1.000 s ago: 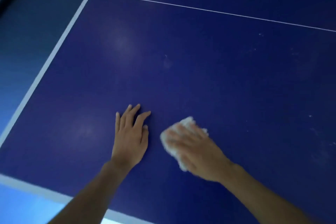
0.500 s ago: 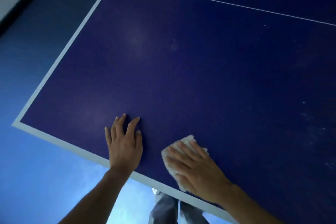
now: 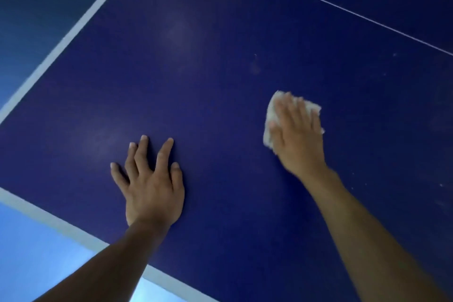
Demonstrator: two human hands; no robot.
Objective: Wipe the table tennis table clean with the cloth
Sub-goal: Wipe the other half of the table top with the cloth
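Note:
The dark blue table tennis table fills most of the view, with a white border along its left and near edges. My right hand presses a crumpled white cloth flat on the table surface, right of centre; the cloth shows beyond the fingertips and at the thumb side. My left hand lies flat on the table near the front edge, fingers spread, holding nothing. The right hand is blurred by motion.
A thin white centre line runs across the table at the upper right. Faint whitish specks and smudges dot the surface to the right. A blue floor lies beyond the near-left corner.
My right hand has slid the cloth away from the near edge, farther onto the table and to the right. The left hand stays planted, fingers now more spread.

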